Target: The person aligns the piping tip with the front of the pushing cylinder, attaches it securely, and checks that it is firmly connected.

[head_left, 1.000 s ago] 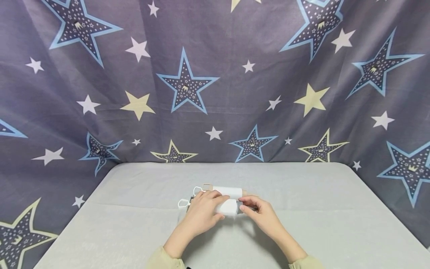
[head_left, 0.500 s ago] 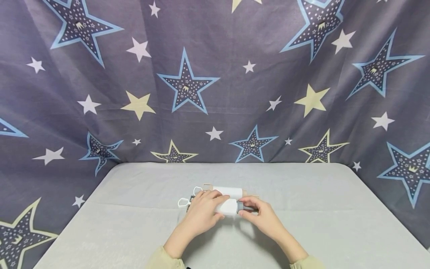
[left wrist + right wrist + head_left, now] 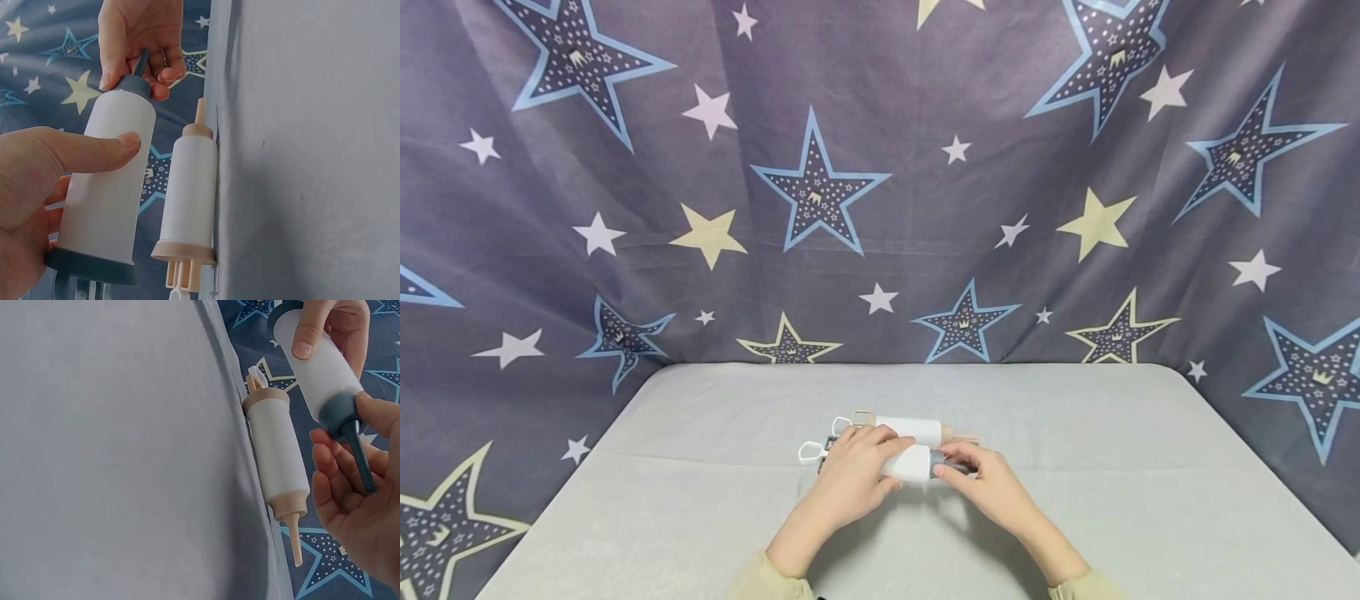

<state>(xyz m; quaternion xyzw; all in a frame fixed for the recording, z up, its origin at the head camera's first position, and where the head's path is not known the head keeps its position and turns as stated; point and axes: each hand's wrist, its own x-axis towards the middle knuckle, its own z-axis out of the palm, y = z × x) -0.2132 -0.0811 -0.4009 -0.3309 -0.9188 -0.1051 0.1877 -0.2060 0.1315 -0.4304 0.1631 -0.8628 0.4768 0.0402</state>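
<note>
In the head view my left hand (image 3: 853,472) grips a white syringe-like tube (image 3: 912,462), its thumb lying along the barrel. A dark blue-green flange (image 3: 90,265) rings the tube's near end in the left wrist view. My right hand (image 3: 994,486) pinches the dark blue-green cap (image 3: 340,414) at the other end between thumb and fingers. From that cap a thin nozzle (image 3: 361,464) runs over the right palm. Beside the held tube lies a second white tube (image 3: 278,447) of the same form, with a beige flange, cap and nozzle. Whether the held tube touches the table is unclear.
A pale grey cloth covers the table (image 3: 1120,467). Behind and at both sides hangs a dark curtain (image 3: 895,217) printed with stars. A white loop (image 3: 811,452) sticks out at the left end of the held tube.
My right fingers have shifted slightly around the dark cap and grip it a little differently. The left hand stays almost still, and the beige-capped tube has not moved.
</note>
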